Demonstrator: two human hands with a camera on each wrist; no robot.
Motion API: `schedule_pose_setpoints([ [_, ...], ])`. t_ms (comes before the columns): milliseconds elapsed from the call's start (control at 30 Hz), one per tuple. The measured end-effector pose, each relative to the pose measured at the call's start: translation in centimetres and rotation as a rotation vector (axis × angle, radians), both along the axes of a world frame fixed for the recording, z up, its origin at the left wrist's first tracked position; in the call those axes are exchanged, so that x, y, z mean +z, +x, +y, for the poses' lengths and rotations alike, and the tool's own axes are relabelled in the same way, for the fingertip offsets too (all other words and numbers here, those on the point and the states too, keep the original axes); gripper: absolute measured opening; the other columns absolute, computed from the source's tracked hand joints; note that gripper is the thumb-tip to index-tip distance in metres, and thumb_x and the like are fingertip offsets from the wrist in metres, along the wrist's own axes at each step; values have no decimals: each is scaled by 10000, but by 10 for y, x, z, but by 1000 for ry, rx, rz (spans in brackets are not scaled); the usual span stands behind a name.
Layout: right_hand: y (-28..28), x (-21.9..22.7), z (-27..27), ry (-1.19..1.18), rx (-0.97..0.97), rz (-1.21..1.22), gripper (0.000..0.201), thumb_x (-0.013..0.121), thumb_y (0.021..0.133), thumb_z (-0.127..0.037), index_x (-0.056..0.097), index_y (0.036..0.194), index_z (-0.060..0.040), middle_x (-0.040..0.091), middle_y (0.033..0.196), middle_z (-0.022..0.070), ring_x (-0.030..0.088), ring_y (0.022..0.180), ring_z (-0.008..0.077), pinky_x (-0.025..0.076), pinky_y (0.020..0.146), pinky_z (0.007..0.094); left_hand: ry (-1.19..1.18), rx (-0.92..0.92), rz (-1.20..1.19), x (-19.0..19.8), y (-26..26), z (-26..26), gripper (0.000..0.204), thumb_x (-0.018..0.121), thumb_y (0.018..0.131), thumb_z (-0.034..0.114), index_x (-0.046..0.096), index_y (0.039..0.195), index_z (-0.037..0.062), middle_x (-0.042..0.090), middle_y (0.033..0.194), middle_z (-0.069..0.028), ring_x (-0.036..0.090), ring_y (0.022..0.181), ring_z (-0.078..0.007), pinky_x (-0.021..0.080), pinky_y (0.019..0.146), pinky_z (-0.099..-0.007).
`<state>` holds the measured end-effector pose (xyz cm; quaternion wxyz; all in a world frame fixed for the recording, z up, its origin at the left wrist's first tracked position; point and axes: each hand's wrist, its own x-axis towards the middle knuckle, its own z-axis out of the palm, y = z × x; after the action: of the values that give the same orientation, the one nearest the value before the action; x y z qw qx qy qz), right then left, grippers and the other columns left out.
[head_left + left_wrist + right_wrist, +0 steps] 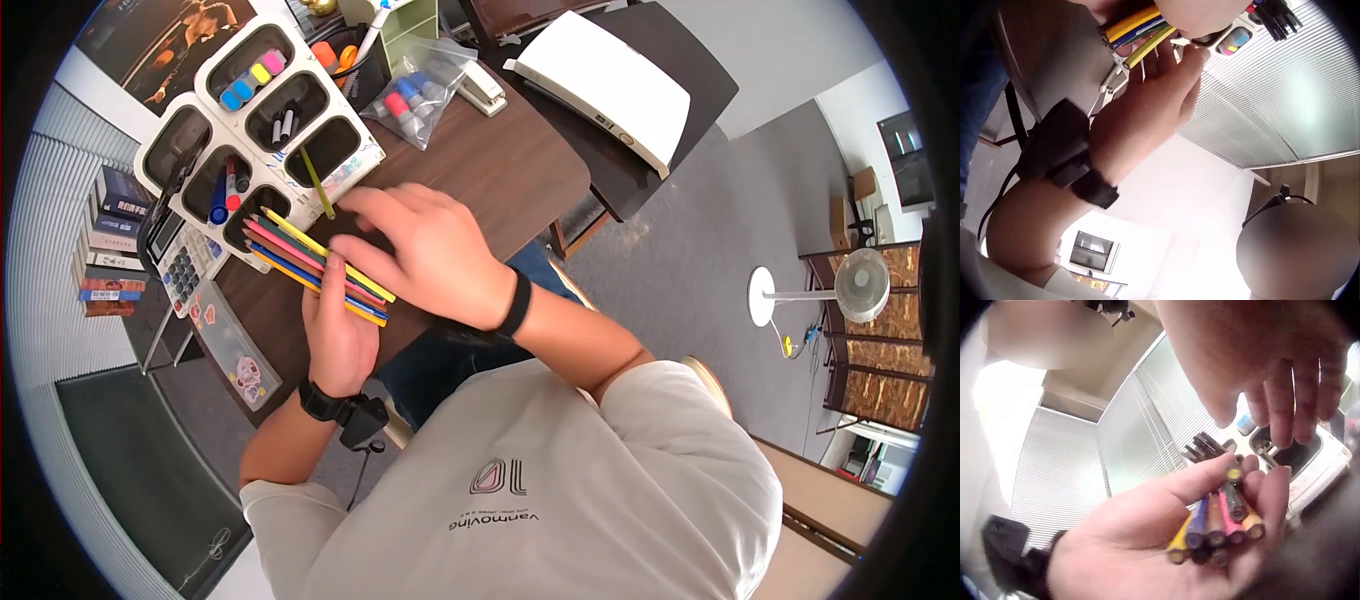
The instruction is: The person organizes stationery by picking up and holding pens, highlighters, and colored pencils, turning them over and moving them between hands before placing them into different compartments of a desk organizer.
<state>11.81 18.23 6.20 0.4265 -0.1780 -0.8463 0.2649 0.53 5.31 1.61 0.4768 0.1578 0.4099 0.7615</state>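
My left hand (340, 345) holds a bundle of colored pencils (300, 250) in several colors, their ends fanned over the desk in the head view. In the right wrist view, that hand (1116, 544) cups the pencils (1216, 519) with their blunt ends facing the camera. My right hand (435, 245) hovers just above the bundle, its fingers (1282, 403) extended and empty. Close to its fingertips, a yellow-green pencil (317, 184) leans out of a compartment of the white desk organizer (235, 120). Other compartments hold markers (230, 188), black pens (284, 126) and colored sticky tabs (253, 80).
Behind the organizer stand a black mesh cup (370, 75) and a clear bag (420, 95) of markers. A white stapler (482, 90) lies right of them. A calculator (185, 265) and stacked books (118, 240) are at the left. A white appliance (605, 85) sits on a dark surface.
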Motion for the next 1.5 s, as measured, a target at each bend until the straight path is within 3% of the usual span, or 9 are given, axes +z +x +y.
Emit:
schedule_pose_setpoints([
  [100,29,-6,-16,-225,93,-40,242,840,876,-257,677,921,-84,667,800,78,666,758,291,538,679,379,42,-50,-7,-6,-1,-2,268,491,1144,265,582,1295,64,634,1191,-58,609,1146,-156,491,1003,-352],
  [300,44,-36,-23,-163,96,-62,155,814,882,-192,708,900,-80,693,830,79,681,773,298,552,675,403,50,-85,-24,-3,10,0,260,507,1138,233,588,1290,38,633,1195,-79,610,1151,-174,497,1042,-377],
  [400,53,-29,-19,-208,60,76,126,815,877,-134,738,953,-71,720,866,93,694,768,288,561,691,386,29,-67,-52,9,12,2,303,490,1143,254,569,1331,29,645,1200,-86,627,1155,-187,511,1055,-405],
  [467,65,-16,-18,-366,-19,103,118,801,918,-23,747,1023,-10,759,923,92,705,779,148,557,696,275,29,-82,-56,5,4,2,334,475,1147,276,553,1350,23,659,1179,-93,660,1093,-200,539,1037,-429],
  [600,65,-12,1,-264,-97,251,229,828,864,-6,757,1079,-39,738,892,86,691,703,169,535,627,278,-71,-51,-32,5,5,2,330,470,1146,267,542,1351,19,675,1169,-118,690,1030,-216,569,1002,-428],
  [933,13,6,9,105,-19,299,245,837,803,6,736,1017,-57,732,865,68,675,708,235,542,649,331,-38,123,1009,8,-12,-1,257,525,1082,73,595,1309,-28,701,1255,-172,669,1174,-224,506,1053,-357],
  [1100,2,12,13,126,-7,268,250,806,818,0,725,1049,-51,734,892,81,693,752,264,560,689,358,-110,126,597,-6,-21,8,266,480,1133,160,583,1292,-27,628,1338,-145,647,1202,-233,496,1070,-379],
  [1233,-24,-6,26,100,49,201,240,732,879,-26,700,1116,-34,729,922,123,704,832,324,575,742,421,43,186,513,-9,-24,15,263,451,1138,139,530,1325,-29,455,1557,-185,585,1335,-285,487,1123,-460],
  [1500,-35,-12,26,-66,116,-57,320,656,884,-38,669,1204,-47,716,965,155,704,884,367,579,765,456,43,96,533,-6,-32,17,316,403,1149,145,518,1363,-57,358,1669,-198,509,1435,-274,437,1169,-394],
])
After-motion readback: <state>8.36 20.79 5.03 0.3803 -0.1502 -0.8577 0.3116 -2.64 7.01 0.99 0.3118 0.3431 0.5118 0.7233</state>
